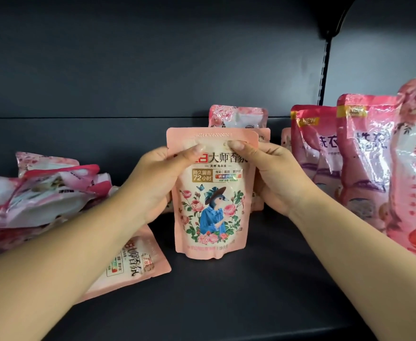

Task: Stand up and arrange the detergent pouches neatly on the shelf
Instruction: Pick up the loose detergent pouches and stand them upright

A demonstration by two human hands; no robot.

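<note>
**Pouch upright in both grips**

Head view: My left hand [157,185] and right hand [273,178] pinch the glossy, soft pink floral pouch [211,205] near its flat sealed top. It stands upright on the dark matte shelf [251,291], long axis vertical, print facing me.

We see a peach pouch [211,193] printed with pink roses, beside deeper pink pouches [364,153] on our dark grey shelf [226,303].

A dark grey shelf board [251,291] meets a matching back panel [128,70], with a slotted black upright [324,70] at right.
</note>
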